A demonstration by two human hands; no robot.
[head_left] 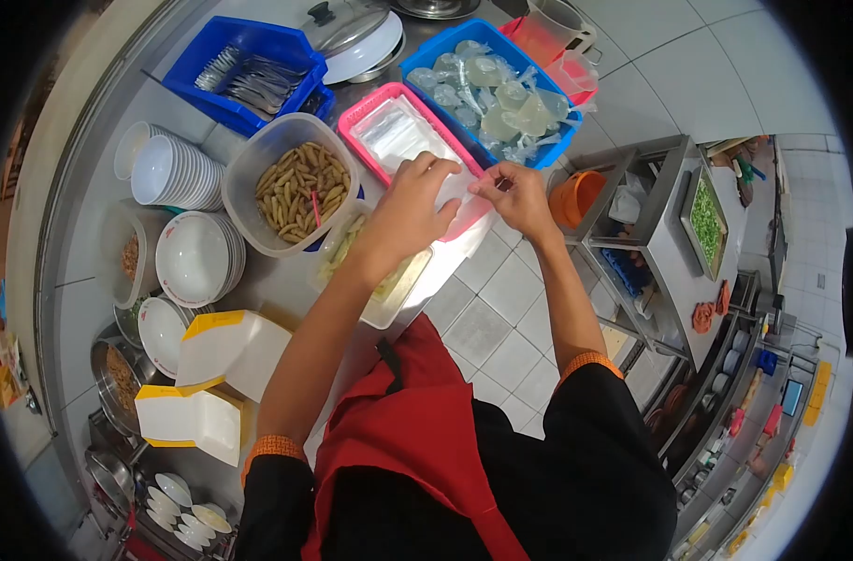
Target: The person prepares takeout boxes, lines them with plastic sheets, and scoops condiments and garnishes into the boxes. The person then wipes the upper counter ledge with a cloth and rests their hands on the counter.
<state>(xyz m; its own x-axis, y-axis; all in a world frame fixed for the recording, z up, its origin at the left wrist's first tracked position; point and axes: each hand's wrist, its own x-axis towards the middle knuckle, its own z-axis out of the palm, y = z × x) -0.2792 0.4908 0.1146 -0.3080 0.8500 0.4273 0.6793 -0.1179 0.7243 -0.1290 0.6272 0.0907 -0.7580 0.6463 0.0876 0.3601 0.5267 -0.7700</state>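
My left hand (412, 208) is over the near end of a pink tray (350, 124), fingers apart and palm turned toward my right hand. A stack of clear plastic bags (389, 131) lies in the tray. My right hand (518, 198) has its thumb and forefinger pinched on a thin clear plastic bag (462, 190), which stretches toward my left fingers. Whether the left fingertips touch that bag is hard to see. Just beyond stands a blue basket (414, 65) of tied clear bags with pale liquid (501, 89).
Left of the tray are a tub (244, 192) of small green pickled peppers, a blue cutlery bin (188, 70), stacked bowls (188, 257) and open paper boxes (202, 421). A metal container (403, 290) sits under my left forearm. At right, a steel counter holds a tray of chopped greens (705, 224).
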